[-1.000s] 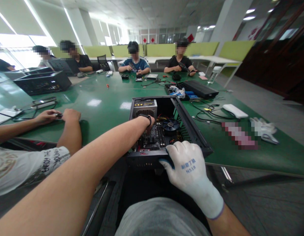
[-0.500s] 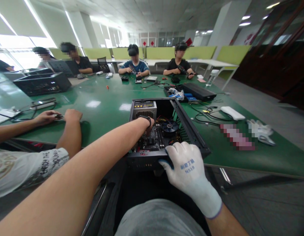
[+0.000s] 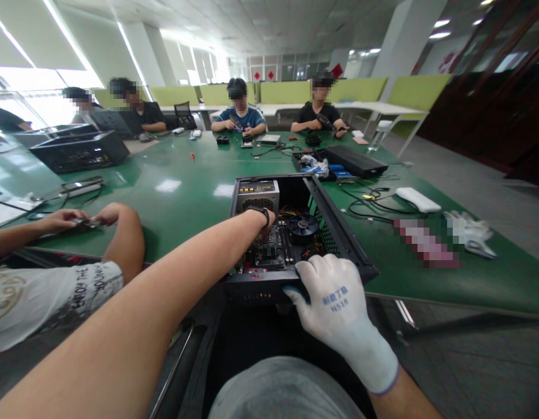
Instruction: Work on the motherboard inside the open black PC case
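Observation:
An opened black computer case [image 3: 341,233] lies at the near edge of the green table. Inside it are a power supply [image 3: 257,195], a round cooling fan [image 3: 302,226] and a motherboard [image 3: 271,250]. My bare left hand [image 3: 266,224], with a dark band at the wrist, reaches down into the case beside the power supply; its fingers are mostly hidden there. My right hand [image 3: 332,291], in a white glove with blue lettering, is closed over the case's near edge, thumb on the outer side.
On my left, a person's hands [image 3: 84,221] handle a small object. Cables [image 3: 369,201], a white box [image 3: 417,199] and white gloves [image 3: 470,233] lie to the right. Behind the case sits another black case [image 3: 356,161]. Across the table, people work with power drills [image 3: 325,121].
Both my hands stay in place on the case, with only a slight shift of the view. The neighbour's hands on the left have drawn together around their small object.

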The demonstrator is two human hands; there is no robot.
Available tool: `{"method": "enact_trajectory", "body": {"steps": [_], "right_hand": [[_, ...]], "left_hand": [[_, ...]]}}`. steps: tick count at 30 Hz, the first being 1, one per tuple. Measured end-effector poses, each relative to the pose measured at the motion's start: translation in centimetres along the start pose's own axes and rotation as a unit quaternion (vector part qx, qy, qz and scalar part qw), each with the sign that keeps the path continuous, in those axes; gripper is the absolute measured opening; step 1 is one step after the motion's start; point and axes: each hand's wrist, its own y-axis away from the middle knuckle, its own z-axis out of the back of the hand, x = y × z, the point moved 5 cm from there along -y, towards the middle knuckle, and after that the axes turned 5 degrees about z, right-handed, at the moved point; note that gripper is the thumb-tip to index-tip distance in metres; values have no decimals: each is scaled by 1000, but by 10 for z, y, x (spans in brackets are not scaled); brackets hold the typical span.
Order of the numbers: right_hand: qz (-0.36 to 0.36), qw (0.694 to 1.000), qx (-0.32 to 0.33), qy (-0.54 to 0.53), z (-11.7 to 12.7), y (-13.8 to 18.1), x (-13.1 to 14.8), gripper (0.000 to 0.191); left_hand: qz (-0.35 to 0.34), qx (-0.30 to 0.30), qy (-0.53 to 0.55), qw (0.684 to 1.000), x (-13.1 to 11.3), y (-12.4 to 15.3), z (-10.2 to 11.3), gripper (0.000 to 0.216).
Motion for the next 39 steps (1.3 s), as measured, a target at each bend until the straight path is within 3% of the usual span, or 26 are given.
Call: {"method": "enact_trajectory", "body": {"steps": [32, 39], "right_hand": [[7, 1000, -13, -1, -2, 0, -1, 27], [8, 1000, -22, -1, 0, 0, 0, 26]], "left_hand": [[-5, 14, -4, 1000, 0, -9, -6, 66], [5, 7, 65, 998, 1, -5, -3, 58]]}}
